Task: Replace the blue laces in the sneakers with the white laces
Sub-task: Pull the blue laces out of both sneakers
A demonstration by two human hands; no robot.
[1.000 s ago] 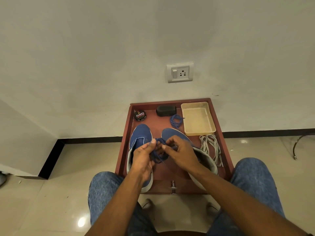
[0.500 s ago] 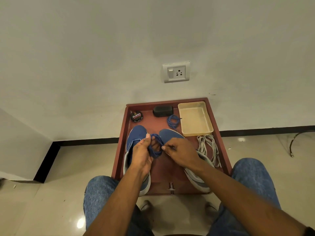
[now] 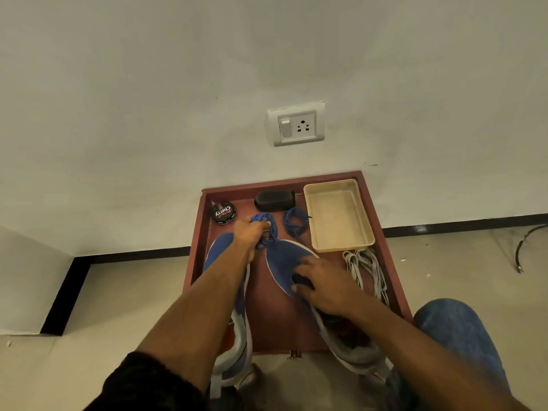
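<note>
Two blue sneakers (image 3: 286, 259) unlaced; blue laces (image 3: 293, 222) bunched beyond toes; white laces (image 3: 367, 268) right.

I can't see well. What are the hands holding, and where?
Left hand grips a bunched blue lace around its coils. Right hand rests on the right sneaker.

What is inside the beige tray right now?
The beige tray holds nothing visible; its bare floor shows. Both blue lace bundles lie outside it, one held by the left hand.

Layout on the wooden tray

2 sneakers (image 3: 284, 256) lie side by side on the wooden tray (image 3: 385, 262). Behind them stand a tin (image 3: 223, 213), a brush (image 3: 274, 200) and a plastic tray (image 3: 338, 215). Loose laces (image 3: 366, 268) lie right of the sneakers.
</note>
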